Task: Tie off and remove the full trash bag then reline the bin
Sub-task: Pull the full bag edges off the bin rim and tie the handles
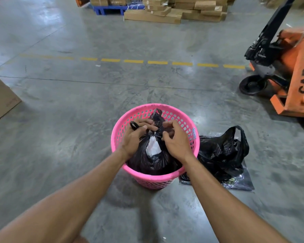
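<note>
A pink perforated plastic bin [191,151] stands on the concrete floor. Inside it sits a full black trash bag [153,163] with white rubbish showing through a gap near its gathered top. My left hand [135,137] grips the bag's left handle, a black loop sticking out past the fingers. My right hand [174,139] pinches the right handle just beside it, and the two handles cross between my hands. A loose black bag [223,151] lies crumpled on the floor right of the bin, on a flat black packet [242,183].
An orange pallet jack [288,71] stands at the right. A cardboard box [0,100] sits at the left edge. Stacked cartons [175,9] and a blue pallet [109,9] are far back, beyond a dashed yellow floor line [133,61].
</note>
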`<state>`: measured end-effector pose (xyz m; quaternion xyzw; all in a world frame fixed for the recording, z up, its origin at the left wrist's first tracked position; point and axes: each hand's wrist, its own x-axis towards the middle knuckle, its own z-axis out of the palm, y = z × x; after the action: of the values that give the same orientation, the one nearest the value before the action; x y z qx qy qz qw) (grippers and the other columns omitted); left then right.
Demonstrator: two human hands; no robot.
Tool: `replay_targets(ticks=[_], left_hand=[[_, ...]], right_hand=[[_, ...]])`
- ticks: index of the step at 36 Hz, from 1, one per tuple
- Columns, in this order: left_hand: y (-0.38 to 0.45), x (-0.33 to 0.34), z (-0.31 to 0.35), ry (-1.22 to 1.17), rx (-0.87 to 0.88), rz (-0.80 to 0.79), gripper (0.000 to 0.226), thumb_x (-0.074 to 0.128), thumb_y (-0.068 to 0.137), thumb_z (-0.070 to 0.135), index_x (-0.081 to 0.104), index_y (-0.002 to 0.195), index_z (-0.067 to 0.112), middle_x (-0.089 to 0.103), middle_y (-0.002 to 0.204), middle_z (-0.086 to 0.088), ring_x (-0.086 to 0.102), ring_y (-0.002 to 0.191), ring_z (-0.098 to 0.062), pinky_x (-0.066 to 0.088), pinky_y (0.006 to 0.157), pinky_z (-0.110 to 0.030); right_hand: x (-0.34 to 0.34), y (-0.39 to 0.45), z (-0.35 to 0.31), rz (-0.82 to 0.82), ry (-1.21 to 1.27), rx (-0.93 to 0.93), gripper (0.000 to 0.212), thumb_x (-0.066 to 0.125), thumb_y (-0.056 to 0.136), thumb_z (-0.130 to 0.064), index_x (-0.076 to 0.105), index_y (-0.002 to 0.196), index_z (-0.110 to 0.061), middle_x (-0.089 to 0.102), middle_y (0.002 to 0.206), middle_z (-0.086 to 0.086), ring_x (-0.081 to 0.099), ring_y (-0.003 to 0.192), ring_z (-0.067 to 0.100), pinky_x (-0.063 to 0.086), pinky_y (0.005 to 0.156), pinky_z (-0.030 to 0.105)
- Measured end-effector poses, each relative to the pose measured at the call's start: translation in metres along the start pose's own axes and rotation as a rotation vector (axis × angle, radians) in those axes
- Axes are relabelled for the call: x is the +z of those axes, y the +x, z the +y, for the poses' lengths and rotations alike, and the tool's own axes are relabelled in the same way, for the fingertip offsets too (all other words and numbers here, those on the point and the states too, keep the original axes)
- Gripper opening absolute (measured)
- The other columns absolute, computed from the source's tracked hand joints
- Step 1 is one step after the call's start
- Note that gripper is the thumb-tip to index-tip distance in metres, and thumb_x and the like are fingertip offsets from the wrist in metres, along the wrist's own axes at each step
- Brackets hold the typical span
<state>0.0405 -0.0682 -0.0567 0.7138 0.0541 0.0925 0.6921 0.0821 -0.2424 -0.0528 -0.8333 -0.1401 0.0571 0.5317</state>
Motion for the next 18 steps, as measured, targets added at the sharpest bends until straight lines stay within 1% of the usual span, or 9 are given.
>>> replay_targets(ticks=[3,5,7,9,11,12,14,16,18], left_hand=[[-0.006,0.017,0.005,-0.368,-0.108,0.066,0.040,0.042,0.088,0.010,0.081,0.082,0.004,0.075,0.110,-0.011,0.064,0.119,-0.030,0.039,0.116,-0.048],[-0.006,0.023,0.008,-0.461,-0.123,0.056,0.041,0.038,0.087,0.008,0.078,0.078,0.004,0.077,0.101,-0.013,0.066,0.110,-0.028,0.043,0.109,-0.042],[-0.005,0.026,0.010,-0.448,-0.108,0.027,0.034,0.038,0.084,0.009,0.071,0.077,0.002,0.075,0.095,-0.012,0.066,0.100,-0.024,0.048,0.099,-0.033],[-0.004,0.023,0.013,-0.396,-0.118,0.002,0.028,0.036,0.086,0.005,0.062,0.076,0.002,0.071,0.089,-0.009,0.065,0.087,-0.016,0.050,0.084,-0.023],[-0.001,0.018,0.014,-0.345,-0.152,-0.013,0.025,0.035,0.086,0.003,0.057,0.075,0.005,0.065,0.086,-0.008,0.062,0.080,-0.011,0.048,0.074,-0.020],[0.000,0.014,0.015,-0.336,-0.175,-0.023,0.022,0.036,0.086,0.004,0.056,0.075,0.006,0.062,0.085,-0.008,0.060,0.079,-0.012,0.046,0.073,-0.021],[0.003,0.010,0.015,-0.311,-0.220,-0.052,0.022,0.037,0.087,0.006,0.055,0.075,0.010,0.060,0.082,-0.006,0.057,0.079,-0.015,0.044,0.076,-0.026],[0.006,0.009,0.017,-0.246,-0.270,-0.015,0.030,0.034,0.096,0.003,0.056,0.076,0.012,0.063,0.080,-0.003,0.058,0.079,-0.014,0.047,0.080,-0.027],[0.008,0.007,0.016,-0.091,-0.292,0.039,0.025,0.039,0.101,0.007,0.056,0.084,0.015,0.064,0.087,-0.004,0.059,0.084,-0.015,0.052,0.078,-0.023]], right_hand=[[-0.002,0.011,-0.011,-0.099,0.024,-0.035,0.054,0.058,0.088,-0.012,0.052,0.139,-0.029,0.061,0.132,-0.012,0.070,0.088,0.026,0.057,0.091,0.041],[0.000,0.018,-0.017,-0.128,0.031,-0.070,0.057,0.059,0.085,-0.011,0.054,0.139,-0.032,0.063,0.130,-0.009,0.070,0.094,0.029,0.058,0.091,0.043],[-0.002,0.024,-0.023,-0.127,0.032,-0.081,0.050,0.064,0.084,-0.007,0.062,0.131,-0.025,0.069,0.113,-0.006,0.071,0.096,0.018,0.059,0.092,0.039],[-0.006,0.030,-0.027,-0.141,0.013,-0.100,0.050,0.067,0.082,-0.003,0.065,0.129,-0.020,0.067,0.098,-0.012,0.066,0.083,0.000,0.056,0.085,0.026],[-0.012,0.034,-0.031,-0.169,-0.022,-0.128,0.062,0.066,0.075,-0.003,0.063,0.133,-0.027,0.063,0.095,-0.014,0.060,0.070,-0.001,0.054,0.076,0.022],[-0.013,0.035,-0.032,-0.179,-0.032,-0.127,0.064,0.065,0.073,-0.001,0.065,0.131,-0.029,0.064,0.094,-0.014,0.060,0.069,0.002,0.055,0.076,0.023],[-0.016,0.037,-0.036,-0.192,-0.012,-0.100,0.047,0.065,0.076,0.006,0.075,0.116,-0.017,0.069,0.084,-0.012,0.066,0.068,0.005,0.057,0.075,0.021],[-0.019,0.036,-0.041,-0.185,-0.011,-0.086,0.024,0.067,0.079,0.011,0.079,0.094,-0.003,0.073,0.071,-0.001,0.070,0.061,0.008,0.057,0.068,0.017],[-0.023,0.036,-0.041,-0.147,-0.082,-0.092,0.017,0.071,0.077,0.006,0.080,0.084,-0.007,0.076,0.068,0.005,0.073,0.064,0.011,0.058,0.068,0.019]])
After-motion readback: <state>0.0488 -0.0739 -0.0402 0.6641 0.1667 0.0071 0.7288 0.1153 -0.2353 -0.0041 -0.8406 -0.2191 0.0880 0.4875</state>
